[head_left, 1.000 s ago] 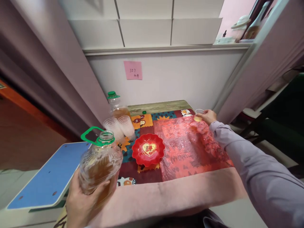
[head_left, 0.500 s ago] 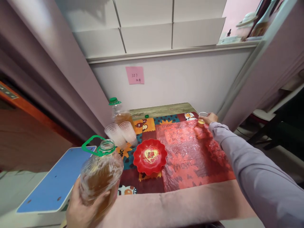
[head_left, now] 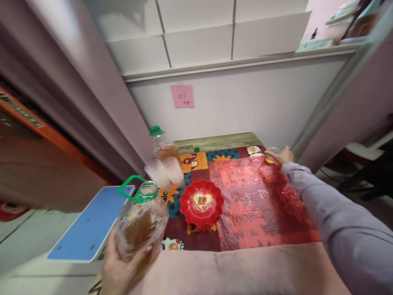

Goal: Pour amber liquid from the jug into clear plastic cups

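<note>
Fingers [head_left: 142, 257] of the left hand [head_left: 116, 264] are clamped around an uncapped bottle [head_left: 139, 225] of brown liquid at the near left; those of the right hand [head_left: 285, 155] are closed on a small clear cup [head_left: 270, 160] at the far right; patterned cloth [head_left: 201, 175] covers most of the worktop [head_left: 215, 141]; a translucent red sheet [head_left: 242, 205] spreads over its right side; a second bottle [head_left: 167, 152], green-capped, stands far left; a scalloped red dish [head_left: 212, 213] sits beside the sheet; two cup stacks [head_left: 157, 174] stand between the bottles; a loose green cap [head_left: 197, 150] lies at the back.
</note>
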